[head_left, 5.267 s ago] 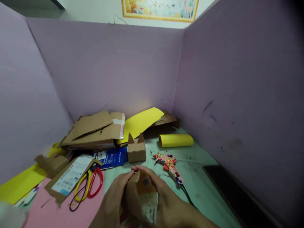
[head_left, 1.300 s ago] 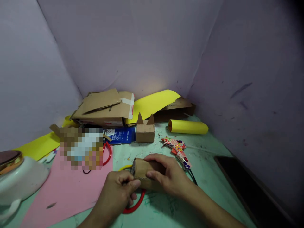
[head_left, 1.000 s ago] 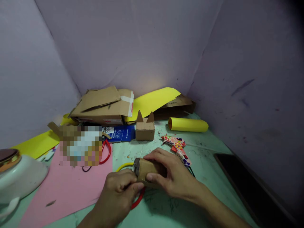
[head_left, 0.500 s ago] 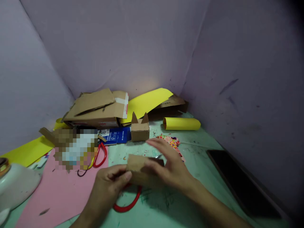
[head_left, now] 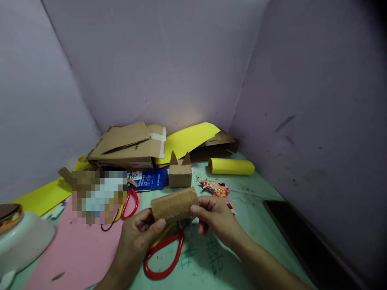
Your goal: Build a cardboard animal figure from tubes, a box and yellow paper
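Observation:
A brown cardboard tube point(head_left: 175, 204) is held level above the table, between my two hands. My left hand point(head_left: 140, 237) pinches its left end, thumb in front. At the right end my right hand point(head_left: 219, 217) grips the edge between thumb and fingers. Below the tube lies a pair of scissors point(head_left: 163, 276) with red loop handles; the tube and my left hand cover part of it. Behind the tube stands a small cardboard box point(head_left: 180, 177) with two pointed ears. Patterned red paper pieces point(head_left: 216, 187) lie just past my right hand.
At the back are a flattened carton point(head_left: 127, 143), yellow paper point(head_left: 190, 141) and a yellow paper roll point(head_left: 232, 166). Pink paper point(head_left: 78, 249) and another pair of red-handled scissors point(head_left: 131, 203) lie left. A white object point(head_left: 27, 237) stands far left, a dark flat panel point(head_left: 302, 237) right.
My right hand, spread over the brown cardboard before, now grips its right end. The cardboard has risen and shows as a rounded tube, uncovering more of the scissors below.

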